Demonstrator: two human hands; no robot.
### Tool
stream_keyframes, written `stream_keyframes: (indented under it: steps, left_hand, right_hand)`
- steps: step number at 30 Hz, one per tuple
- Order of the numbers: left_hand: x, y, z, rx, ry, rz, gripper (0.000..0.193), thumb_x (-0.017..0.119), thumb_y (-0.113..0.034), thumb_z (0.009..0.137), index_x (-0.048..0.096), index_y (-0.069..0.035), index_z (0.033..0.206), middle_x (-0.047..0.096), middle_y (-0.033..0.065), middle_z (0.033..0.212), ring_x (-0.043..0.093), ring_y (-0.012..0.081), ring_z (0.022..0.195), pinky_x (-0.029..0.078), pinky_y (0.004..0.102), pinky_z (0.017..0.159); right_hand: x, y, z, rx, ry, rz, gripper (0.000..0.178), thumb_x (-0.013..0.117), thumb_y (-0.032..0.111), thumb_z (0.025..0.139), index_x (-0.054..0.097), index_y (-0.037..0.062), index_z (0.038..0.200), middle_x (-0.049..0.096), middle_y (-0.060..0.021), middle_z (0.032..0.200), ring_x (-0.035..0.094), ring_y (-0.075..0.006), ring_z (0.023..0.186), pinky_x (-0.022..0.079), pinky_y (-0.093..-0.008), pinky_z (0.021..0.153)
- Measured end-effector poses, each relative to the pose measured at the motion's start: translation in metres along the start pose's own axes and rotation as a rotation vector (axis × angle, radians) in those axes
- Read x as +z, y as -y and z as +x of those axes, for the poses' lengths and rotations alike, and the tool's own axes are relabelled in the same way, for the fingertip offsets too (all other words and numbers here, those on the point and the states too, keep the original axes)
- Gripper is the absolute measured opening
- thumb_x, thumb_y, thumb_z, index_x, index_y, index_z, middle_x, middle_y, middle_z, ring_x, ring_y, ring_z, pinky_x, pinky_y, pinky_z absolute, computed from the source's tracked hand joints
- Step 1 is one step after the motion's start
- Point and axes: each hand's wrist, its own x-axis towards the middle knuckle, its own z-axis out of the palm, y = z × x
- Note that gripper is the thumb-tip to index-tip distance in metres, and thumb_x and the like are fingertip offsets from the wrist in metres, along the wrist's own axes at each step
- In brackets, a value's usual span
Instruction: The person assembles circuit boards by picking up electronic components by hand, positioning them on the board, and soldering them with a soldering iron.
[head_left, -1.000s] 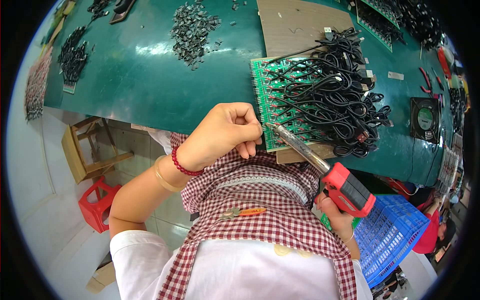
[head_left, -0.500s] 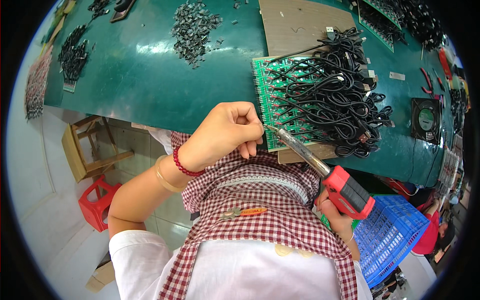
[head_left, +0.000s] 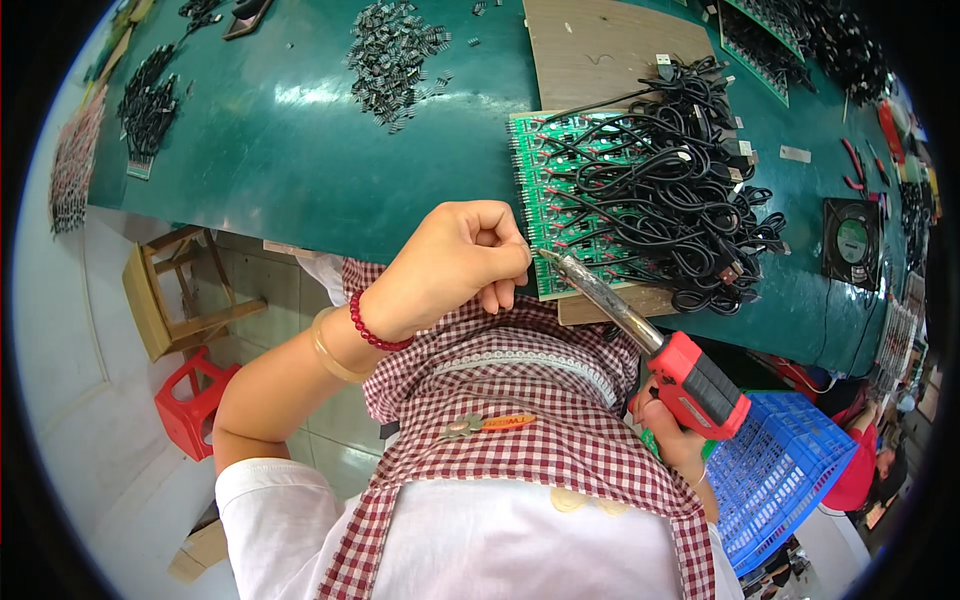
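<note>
My right hand (head_left: 668, 432) is wrapped around the red and black handle of a soldering gun (head_left: 700, 385), its metal barrel slanting up to the left. The tip sits at the lower left edge of a green circuit board panel (head_left: 535, 205), close to my left fingertips. My left hand (head_left: 470, 255) is closed in a pinch beside that edge; whatever is between the fingers is too small to make out. Black USB cables (head_left: 670, 190) are joined to the panel by short red and black wires and lie bundled over its right side.
A brown board (head_left: 620, 45) lies under the panel. Small black parts (head_left: 395, 65) are heaped at the far middle of the green table (head_left: 270, 150). A black fan (head_left: 852, 240) and pliers (head_left: 853, 165) lie right. A blue crate (head_left: 780, 470) stands lower right, a red stool (head_left: 190, 405) left.
</note>
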Motion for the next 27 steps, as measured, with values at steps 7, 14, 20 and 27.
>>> stream_keyframes:
  steps: [7,14,20,27]
  left_hand:
    - [-0.001,0.001,0.000,0.002,-0.008,0.007,0.006,0.056,-0.003,0.081,0.053,-0.001,0.076,0.060,0.0067,0.069,0.057,0.0084,0.053,0.045,0.0192,0.046]
    - [0.000,0.002,0.000,0.010,-0.003,0.000,0.006,0.057,-0.004,0.081,0.054,0.000,0.077,0.060,0.0070,0.070,0.057,0.0085,0.053,0.045,0.0193,0.046]
    - [-0.003,-0.007,-0.004,-0.024,0.004,0.048,0.008,0.058,-0.006,0.082,0.055,0.000,0.079,0.059,0.0055,0.069,0.056,0.0079,0.053,0.044,0.0190,0.045]
    - [-0.073,-0.031,0.029,0.661,-0.843,1.316,0.018,0.063,-0.016,0.078,0.055,-0.002,0.086,0.060,0.0122,0.079,0.059,0.0308,0.073,0.046,0.0382,0.064]
  right_hand:
    - [-0.007,-0.012,-0.006,-0.021,0.114,-0.105,0.021,0.070,0.010,0.065,0.063,0.0061,0.085,0.060,-0.0072,0.075,0.055,-0.0214,0.065,0.043,-0.0314,0.057]
    - [0.002,0.008,-0.004,-0.071,0.101,0.265,0.040,0.053,0.005,0.083,0.041,-0.0030,0.120,0.049,-0.0090,0.063,0.046,-0.0152,0.053,0.041,-0.0305,0.052]
    - [-0.001,-0.003,-0.004,-0.129,0.112,0.098,0.038,0.055,0.007,0.084,0.043,-0.0042,0.118,0.049,-0.0087,0.063,0.045,-0.0144,0.053,0.041,-0.0304,0.053]
    - [-0.009,0.000,-0.005,-0.065,0.125,-0.070,0.025,0.065,0.000,0.073,0.061,0.0007,0.098,0.060,-0.0077,0.082,0.057,-0.0175,0.070,0.046,-0.0313,0.064]
